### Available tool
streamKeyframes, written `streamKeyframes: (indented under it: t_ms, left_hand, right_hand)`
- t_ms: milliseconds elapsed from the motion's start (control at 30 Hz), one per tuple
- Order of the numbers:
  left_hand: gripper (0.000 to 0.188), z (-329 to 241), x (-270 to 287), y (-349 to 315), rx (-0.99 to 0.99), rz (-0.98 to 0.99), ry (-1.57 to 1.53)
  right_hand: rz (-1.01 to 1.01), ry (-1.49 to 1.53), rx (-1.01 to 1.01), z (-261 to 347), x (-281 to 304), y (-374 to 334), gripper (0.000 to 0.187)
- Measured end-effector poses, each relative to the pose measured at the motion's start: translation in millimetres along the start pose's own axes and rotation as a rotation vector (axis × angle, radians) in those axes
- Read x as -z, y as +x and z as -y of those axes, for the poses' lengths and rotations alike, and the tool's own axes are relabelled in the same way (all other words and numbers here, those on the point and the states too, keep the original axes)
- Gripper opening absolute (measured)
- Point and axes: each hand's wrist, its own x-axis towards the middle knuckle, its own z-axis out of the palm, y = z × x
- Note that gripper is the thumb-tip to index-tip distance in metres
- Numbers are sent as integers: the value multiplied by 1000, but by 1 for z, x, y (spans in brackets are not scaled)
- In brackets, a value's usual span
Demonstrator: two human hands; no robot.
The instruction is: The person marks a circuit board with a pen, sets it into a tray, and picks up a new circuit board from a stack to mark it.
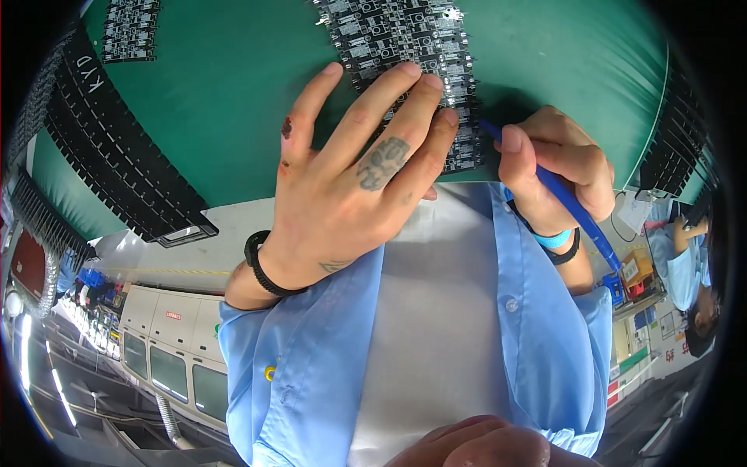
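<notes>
A strip of dark printed circuit boards (393,35) with pale printed markings lies on the green mat (233,47), running from the upper edge down towards me. My left hand (366,163) rests over it with fingers spread and stretched out, the fingertips on the boards and the thumb mostly hidden. At the strip's right edge, my right hand (556,163) is closed round a slender blue pen-like tool (572,204). The tool's tip points at the boards' edge; whether it touches them I cannot tell.
Another piece of circuit board (131,29) lies at the upper left. A black slotted rack (117,140) stands along the left side, and a similar dark rack (673,140) at the right edge. Beyond, a person in a blue sleeve (681,257) shows at the far right.
</notes>
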Motion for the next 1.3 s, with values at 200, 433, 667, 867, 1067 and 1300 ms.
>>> streamKeyframes:
  t_ms: [200,433,667,867,1067,1300]
  left_hand:
    - [53,-1,0,-1,12,-7,-14]
    - [52,1,0,0,12,-12,-25]
    - [51,1,-2,0,17,-31,-42]
    - [51,1,-2,0,15,-33,-35]
    - [51,1,-3,0,13,-36,-21]
    - [51,2,-2,0,8,-36,-12]
  right_hand:
    - [91,-61,-4,3,3,4,30]
    - [25,-59,-3,-1,-1,3,29]
    - [38,-72,-1,-1,-2,4,29]
    - [36,-76,24,-2,-3,5,30]
    - [79,-75,23,1,2,5,29]
    - [116,-32,-4,7,8,0,28]
